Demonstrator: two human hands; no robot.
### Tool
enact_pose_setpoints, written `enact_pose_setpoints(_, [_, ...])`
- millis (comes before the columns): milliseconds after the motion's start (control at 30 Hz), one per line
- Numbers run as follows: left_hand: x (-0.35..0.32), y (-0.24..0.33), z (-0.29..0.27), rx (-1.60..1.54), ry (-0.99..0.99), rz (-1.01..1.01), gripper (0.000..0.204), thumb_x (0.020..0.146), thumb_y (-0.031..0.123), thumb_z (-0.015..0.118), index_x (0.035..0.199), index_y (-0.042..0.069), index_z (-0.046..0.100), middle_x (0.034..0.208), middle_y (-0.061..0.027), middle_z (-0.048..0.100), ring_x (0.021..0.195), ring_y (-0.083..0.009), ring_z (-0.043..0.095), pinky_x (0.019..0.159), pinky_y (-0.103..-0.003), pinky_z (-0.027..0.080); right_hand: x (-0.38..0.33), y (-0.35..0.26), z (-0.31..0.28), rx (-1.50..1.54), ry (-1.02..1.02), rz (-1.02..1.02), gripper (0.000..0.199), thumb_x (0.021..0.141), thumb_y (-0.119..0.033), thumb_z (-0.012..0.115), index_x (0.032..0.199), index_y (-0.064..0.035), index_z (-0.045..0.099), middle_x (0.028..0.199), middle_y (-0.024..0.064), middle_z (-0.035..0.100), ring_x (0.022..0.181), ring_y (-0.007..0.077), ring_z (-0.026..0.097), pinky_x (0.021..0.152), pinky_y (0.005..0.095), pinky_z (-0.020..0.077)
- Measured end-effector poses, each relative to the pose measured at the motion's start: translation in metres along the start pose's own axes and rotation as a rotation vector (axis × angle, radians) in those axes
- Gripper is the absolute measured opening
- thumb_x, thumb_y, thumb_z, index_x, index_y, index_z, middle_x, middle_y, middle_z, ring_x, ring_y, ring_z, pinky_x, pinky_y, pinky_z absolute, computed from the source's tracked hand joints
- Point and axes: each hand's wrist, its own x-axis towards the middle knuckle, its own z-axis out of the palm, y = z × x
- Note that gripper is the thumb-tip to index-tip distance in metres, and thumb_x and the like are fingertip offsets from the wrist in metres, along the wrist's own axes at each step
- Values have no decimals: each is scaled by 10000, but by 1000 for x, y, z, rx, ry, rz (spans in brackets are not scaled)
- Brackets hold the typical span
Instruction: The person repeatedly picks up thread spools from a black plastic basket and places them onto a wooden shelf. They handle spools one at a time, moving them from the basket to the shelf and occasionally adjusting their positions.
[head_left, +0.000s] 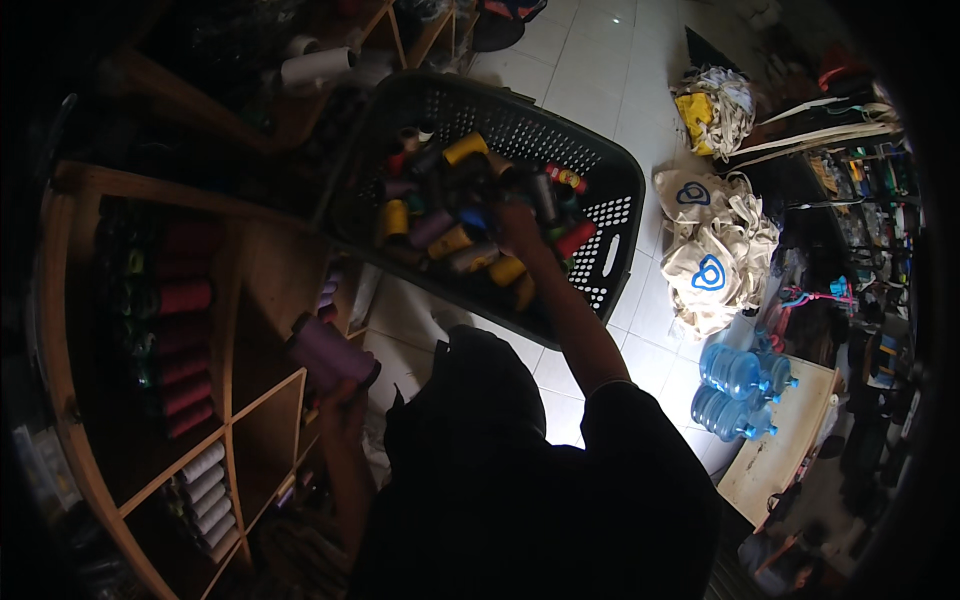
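The floor (590, 80) was of pale square tiles, brightest toward the top where light glared off it; the rest of the room lay dim. A wooden shelf unit (240, 300) of open cubbies stood on the left; cream cloth bags (715, 250) slumped in a heap on the right, with blue water bottles (738, 385) lying near a low wooden board (790, 440); cluttered racks (860, 190) lined the far right.
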Motion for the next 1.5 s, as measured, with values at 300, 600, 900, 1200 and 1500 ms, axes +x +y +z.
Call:
enact_pose_setpoints(300, [9,-17,57,-21,-312,-81,857,706,34,720,1440,3,279,1442,-182,391,1212,-314,510,1059,-457,420,-124,-140,-74,1023,-396,373,713,788,-381,782,1343,-52,479,1250,168,529,1194,262,510,1016,377,408])
enact_pose_setpoints(600, [20,-27,46,45,-238,-272,853,684,-30,694,1437,20,298,1392,-167,424,1268,-319,464,1093,-486,375,-148,-138,-62,982,-559,53,602,802,-363,775,1222,-38,490,1176,133,558,1115,224,554,911,379,493])
enact_pose_setpoints(900, [31,-27,-54,-136,-123,-172,857,746,124,731,1450,0,259,1362,-176,432,1285,-326,422,1120,-464,320,-133,-30,-86,-427,-445,556,495,831,-396,626,1231,-110,566,1135,126,631,992,285,657,782,490,531])
enact_pose_setpoints(1200, [25,-22,-95,-162,-19,-182,798,782,230,734,1387,-79,315,1323,-228,436,1280,-379,409,1106,-533,299,-131,67,-68,4,-6,448,586,661,-428,811,1060,-41,627,966,171,694,924,276,693,782,403,558])
enact_pose_setpoints(1500, [31,-34,-115,-325,184,-186,796,713,1,713,1417,56,347,1351,-128,449,1290,-332,407,1117,-591,296,-80,70,-16,575,534,752,519,741,-417,771,1046,-9,669,907,106,707,866,211,692,742,353,542])
